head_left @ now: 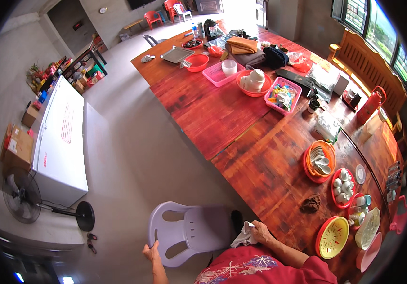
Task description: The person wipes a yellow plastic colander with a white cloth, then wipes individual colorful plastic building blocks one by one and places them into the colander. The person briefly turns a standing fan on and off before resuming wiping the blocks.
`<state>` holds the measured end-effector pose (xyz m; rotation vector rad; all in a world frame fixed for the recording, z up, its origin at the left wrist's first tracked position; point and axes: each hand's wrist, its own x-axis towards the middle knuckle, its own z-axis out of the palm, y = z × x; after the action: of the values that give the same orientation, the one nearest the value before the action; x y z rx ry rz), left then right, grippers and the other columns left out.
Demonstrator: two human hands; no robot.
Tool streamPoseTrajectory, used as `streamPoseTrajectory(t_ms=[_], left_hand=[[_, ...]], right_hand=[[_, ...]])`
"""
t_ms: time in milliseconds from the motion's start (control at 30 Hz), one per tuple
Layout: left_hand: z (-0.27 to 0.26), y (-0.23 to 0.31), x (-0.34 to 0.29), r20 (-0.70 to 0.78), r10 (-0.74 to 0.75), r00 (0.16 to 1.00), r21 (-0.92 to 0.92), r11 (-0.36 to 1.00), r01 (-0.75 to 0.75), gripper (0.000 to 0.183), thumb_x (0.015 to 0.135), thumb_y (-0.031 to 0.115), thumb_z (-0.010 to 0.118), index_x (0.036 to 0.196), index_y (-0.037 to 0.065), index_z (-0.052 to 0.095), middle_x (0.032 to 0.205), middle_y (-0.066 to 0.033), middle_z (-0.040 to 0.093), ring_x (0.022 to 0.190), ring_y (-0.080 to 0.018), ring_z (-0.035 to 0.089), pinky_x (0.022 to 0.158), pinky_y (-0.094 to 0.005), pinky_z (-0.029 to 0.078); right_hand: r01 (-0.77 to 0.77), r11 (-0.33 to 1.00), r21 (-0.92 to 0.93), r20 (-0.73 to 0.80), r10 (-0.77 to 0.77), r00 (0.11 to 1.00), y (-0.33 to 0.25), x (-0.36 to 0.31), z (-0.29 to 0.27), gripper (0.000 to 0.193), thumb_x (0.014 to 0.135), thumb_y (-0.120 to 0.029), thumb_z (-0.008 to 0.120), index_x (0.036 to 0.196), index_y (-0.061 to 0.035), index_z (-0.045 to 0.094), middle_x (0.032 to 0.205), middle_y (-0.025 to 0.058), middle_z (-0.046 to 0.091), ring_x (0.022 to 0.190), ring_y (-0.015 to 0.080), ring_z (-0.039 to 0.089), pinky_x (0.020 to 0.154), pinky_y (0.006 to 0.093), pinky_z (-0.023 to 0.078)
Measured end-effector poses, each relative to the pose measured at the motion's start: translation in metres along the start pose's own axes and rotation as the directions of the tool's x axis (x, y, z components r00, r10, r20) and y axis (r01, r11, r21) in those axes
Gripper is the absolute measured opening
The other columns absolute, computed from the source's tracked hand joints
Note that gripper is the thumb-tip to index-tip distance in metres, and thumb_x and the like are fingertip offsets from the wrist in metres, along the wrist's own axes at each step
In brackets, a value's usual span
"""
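A pale lilac plastic chair [205,229] stands on the floor beside the table, its backrest toward the left. My left hand [152,252] is closed on the rim of that backrest. In my right hand [261,233] is a crumpled white cloth [245,235], which hangs down next to the chair seat. The right hand is at the near edge of the reddish wooden table [255,189]; whether it touches the wood I cannot tell. Nearest to it on the tabletop are a dark brown crumpled bundle [310,203] and a yellow colander [333,237] in a red basin.
Along the table are an orange basket of spoons [322,160], a red basket of white cups [343,188], pink baskets [284,96], a red thermos [370,107] and folded cloths [241,46]. A white chest freezer [61,142] and a standing fan [22,195] are at left.
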<state>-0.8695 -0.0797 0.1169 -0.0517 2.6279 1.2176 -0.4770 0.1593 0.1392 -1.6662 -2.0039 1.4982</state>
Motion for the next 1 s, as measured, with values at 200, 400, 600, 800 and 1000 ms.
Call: streamPoseTrajectory(t_ms=[200,400,600,800,1000], left_hand=[[0.047,0.072,0.066,-0.033,0.078,0.996,-0.058,0.995,-0.080,0.026,0.063,0.013,0.080,0.070,-0.002,0.060,0.073,-0.0106,0.065,0.066,-0.0189,0.059,0.065,-0.0388,0.048],[0.086,0.110,0.165,0.029,-0.028,0.999,-0.279,0.960,0.035,0.021,0.065,0.006,0.077,0.076,-0.004,0.062,0.078,-0.0103,0.064,0.069,-0.0183,0.059,0.065,-0.0349,0.048],[0.113,0.118,0.254,0.192,-0.007,0.981,-0.378,0.922,0.081,0.019,0.067,0.000,0.076,0.080,-0.006,0.062,0.080,-0.0122,0.064,0.072,-0.0195,0.060,0.067,-0.0335,0.051],[0.111,0.103,0.291,0.251,0.023,0.968,-0.334,0.941,0.064,0.018,0.068,-0.004,0.074,0.077,-0.006,0.059,0.080,-0.0131,0.063,0.070,-0.0192,0.062,0.066,-0.0335,0.053],[0.102,0.084,0.307,0.194,0.025,0.981,-0.207,0.978,0.016,0.020,0.067,-0.003,0.074,0.075,-0.007,0.056,0.076,-0.0138,0.062,0.067,-0.0220,0.062,0.061,-0.0374,0.053]], right_hand=[[0.038,0.999,0.014,-0.107,-0.036,0.994,-0.046,0.072,-0.005,0.021,0.083,-0.019,0.048,0.087,-0.0005,0.057,0.083,0.0270,0.062,0.084,0.0441,0.061,0.070,0.0489,0.048],[-0.018,1.000,-0.004,-0.235,0.016,0.972,-0.081,0.107,0.026,0.020,0.082,-0.020,0.048,0.089,-0.0022,0.056,0.085,0.0274,0.061,0.084,0.0456,0.060,0.072,0.0512,0.047],[-0.080,0.995,0.055,-0.327,0.094,0.940,-0.121,0.104,0.096,0.018,0.085,-0.017,0.050,0.087,-0.0013,0.058,0.081,0.0250,0.062,0.082,0.0428,0.061,0.069,0.0472,0.048],[-0.099,0.995,0.032,-0.321,0.104,0.941,-0.137,0.102,0.134,0.018,0.082,-0.019,0.049,0.091,-0.0044,0.056,0.084,0.0258,0.062,0.081,0.0452,0.060,0.072,0.0515,0.047],[-0.158,0.986,0.059,-0.347,0.169,0.923,-0.136,0.104,0.118,0.020,0.085,-0.018,0.049,0.089,-0.0013,0.059,0.084,0.0259,0.062,0.083,0.0438,0.061,0.069,0.0477,0.048]])
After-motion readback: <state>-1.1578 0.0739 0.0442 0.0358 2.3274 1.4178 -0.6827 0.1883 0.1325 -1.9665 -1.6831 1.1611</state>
